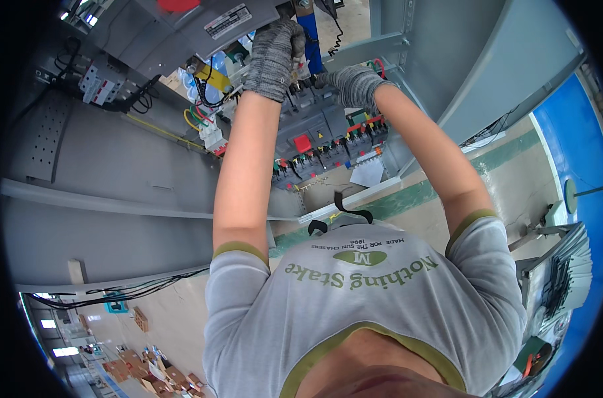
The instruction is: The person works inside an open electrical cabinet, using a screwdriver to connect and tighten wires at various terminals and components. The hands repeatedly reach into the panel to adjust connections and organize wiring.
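Both my hands wear grey knitted gloves and reach into a metal electrical cabinet. My left hand (pixel 275 60) is closed beside the blue-covered bar (pixel 310 43), its fingers curled; what they grip is hidden. Lower and to the right, my right hand (pixel 354 87) is closed, fingertips drawn together at the upper terminals of a grey circuit breaker (pixel 318 123). Whatever is between those fingertips is too small to name. A red switch handle (pixel 303 142) sits on the breaker's face. Left of my left hand runs a yellow-covered bar (pixel 214 77).
A larger grey breaker (pixel 175 36) overhangs at the upper left. Small white modular switches (pixel 101 83) and loose wires sit on the left wall. A grey cabinet panel (pixel 464 60) stands at the right. Cardboard boxes (pixel 132 368) lie on the floor at the lower left.
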